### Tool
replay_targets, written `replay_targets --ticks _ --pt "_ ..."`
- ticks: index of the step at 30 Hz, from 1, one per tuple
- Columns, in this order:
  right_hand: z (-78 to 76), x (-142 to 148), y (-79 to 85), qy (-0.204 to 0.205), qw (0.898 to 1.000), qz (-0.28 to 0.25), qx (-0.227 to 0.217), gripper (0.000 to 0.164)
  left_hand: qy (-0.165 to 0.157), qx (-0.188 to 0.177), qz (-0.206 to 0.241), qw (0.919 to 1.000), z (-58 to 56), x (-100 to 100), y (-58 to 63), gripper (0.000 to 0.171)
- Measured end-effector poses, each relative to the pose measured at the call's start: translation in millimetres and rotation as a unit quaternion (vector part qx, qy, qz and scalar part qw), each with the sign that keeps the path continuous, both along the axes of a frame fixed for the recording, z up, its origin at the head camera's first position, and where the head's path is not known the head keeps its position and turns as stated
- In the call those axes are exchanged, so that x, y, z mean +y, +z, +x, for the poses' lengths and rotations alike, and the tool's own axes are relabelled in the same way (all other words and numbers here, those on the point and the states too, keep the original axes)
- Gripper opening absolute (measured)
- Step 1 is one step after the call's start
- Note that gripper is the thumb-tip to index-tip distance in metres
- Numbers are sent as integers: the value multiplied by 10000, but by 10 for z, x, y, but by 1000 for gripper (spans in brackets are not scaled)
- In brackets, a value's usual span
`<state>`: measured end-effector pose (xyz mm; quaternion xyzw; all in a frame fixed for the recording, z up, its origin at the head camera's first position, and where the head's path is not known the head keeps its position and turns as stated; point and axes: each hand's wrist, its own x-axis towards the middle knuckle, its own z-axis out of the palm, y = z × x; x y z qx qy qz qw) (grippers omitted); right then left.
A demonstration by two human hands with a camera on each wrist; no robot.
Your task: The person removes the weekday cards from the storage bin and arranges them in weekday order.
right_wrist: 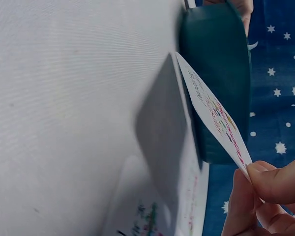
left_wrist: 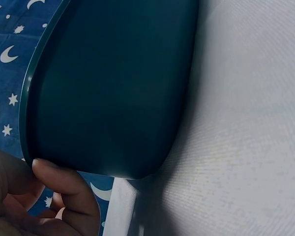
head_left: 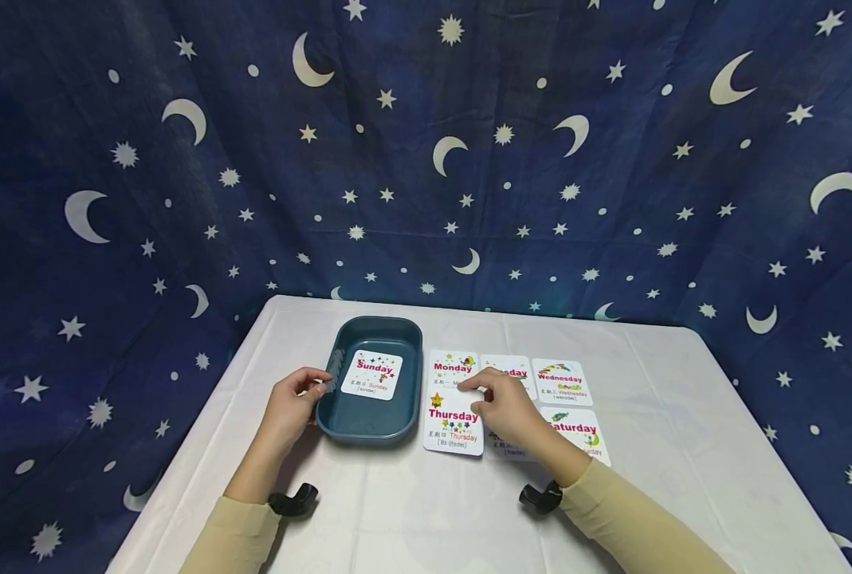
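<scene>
My left hand pinches the left rim of a dark teal tray, thumb and fingers on its edge. Inside the tray lies a white Sunday card. My right hand pinches the Thursday card by its edge. In the right wrist view that card is tilted, raised off the table, and casts a shadow. Beneath or behind it is the Monday card, partly covered. The right hand partly hides the Tuesday card and a card below it.
Further right lie the Wednesday card and the Saturday card. A white cloth covers the table. Behind it hangs a dark blue curtain with moons and stars. Each wrist wears a black mount.
</scene>
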<state>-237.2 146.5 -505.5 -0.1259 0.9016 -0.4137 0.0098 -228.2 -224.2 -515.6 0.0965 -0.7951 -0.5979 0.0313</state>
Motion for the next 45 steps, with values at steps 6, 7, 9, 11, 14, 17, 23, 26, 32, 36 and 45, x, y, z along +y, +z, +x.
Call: replay_targets --ticks 6,7,9,11,14,17,23,26,32,36,45 --pt "-10 -28 -78 -94 9999 138 22 37 4 -9 -25 10000 -8 -1 -1 19" --pt "-11 -31 -87 -129 9998 149 18 36 3 -14 -27 10000 -8 -1 -3 19" --pt "-16 -37 -103 -209 9996 162 -19 35 -2 -19 -40 10000 -11 -4 -8 20" --pt "-23 -45 -122 -265 9994 197 -49 35 -10 -18 -53 10000 -10 -5 -10 20" --pt "-37 -55 -155 -312 9992 244 -68 34 -16 -2 -63 10000 -12 -6 -16 20" --pt "-48 -62 -184 -283 9991 325 -52 33 -22 19 -56 10000 -10 -4 -14 19" --pt "-86 -62 -223 -248 9984 498 36 32 -59 30 -66 10000 -5 -11 -15 19" --pt "-102 -66 -236 -256 9979 600 47 32 -52 37 -58 10000 -9 -11 -16 19" --pt "-109 -81 -262 -284 9966 777 26 30 -42 44 31 10000 1 -5 1 19" --pt "-110 -83 -280 -336 9959 842 41 29 -48 38 54 10000 8 -2 7 19" --pt "-112 -89 -276 -339 9941 1024 147 27 -79 77 126 9999 1 -17 -8 18"
